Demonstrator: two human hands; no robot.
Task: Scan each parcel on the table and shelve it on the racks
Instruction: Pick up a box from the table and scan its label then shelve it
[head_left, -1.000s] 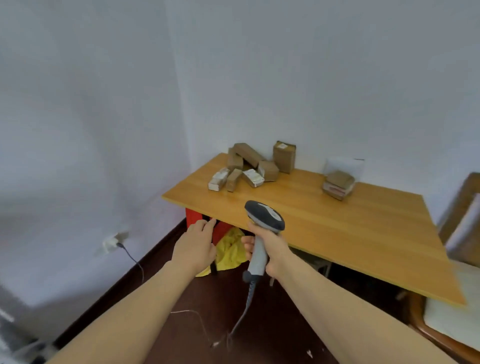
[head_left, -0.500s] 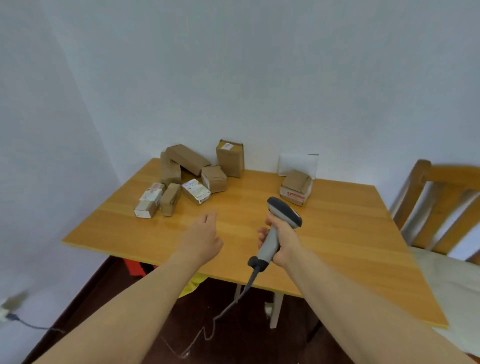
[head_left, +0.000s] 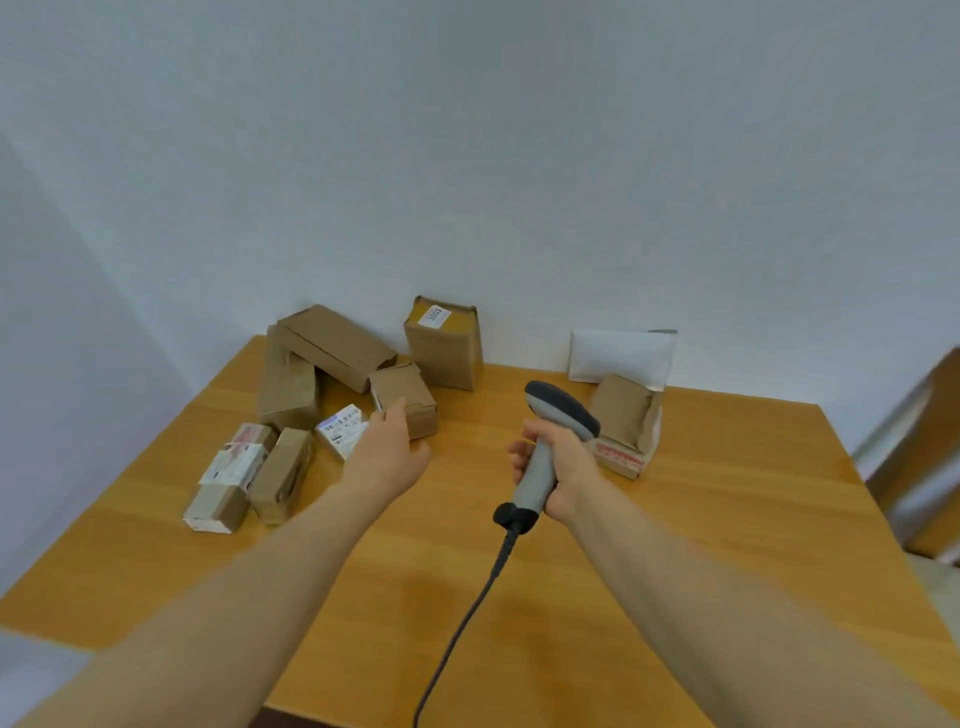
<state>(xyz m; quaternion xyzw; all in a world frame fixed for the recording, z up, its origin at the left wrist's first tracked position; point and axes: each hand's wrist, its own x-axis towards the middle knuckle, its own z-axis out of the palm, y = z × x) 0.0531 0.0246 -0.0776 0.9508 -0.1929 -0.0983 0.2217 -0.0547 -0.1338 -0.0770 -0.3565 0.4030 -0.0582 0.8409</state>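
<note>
Left hand (head_left: 387, 457) open over labelled parcel (head_left: 338, 428) | right hand (head_left: 565, 467) grips scanner (head_left: 561, 410) | I'd turn barcode up, then scan.

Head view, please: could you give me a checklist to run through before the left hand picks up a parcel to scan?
1. Scanner gripped by right hand: ok.
2. Left hand free: ok, open and holding nothing.
3. Parcel in reach: ok, fingertips are at the brown box.
4. Barcode showing on that box: cannot tell; the labelled parcel beside it shows one.
5. Cable clear of parcels: ok, it runs off the table's near edge.
6. Racks located: not ok, none in view.
</note>
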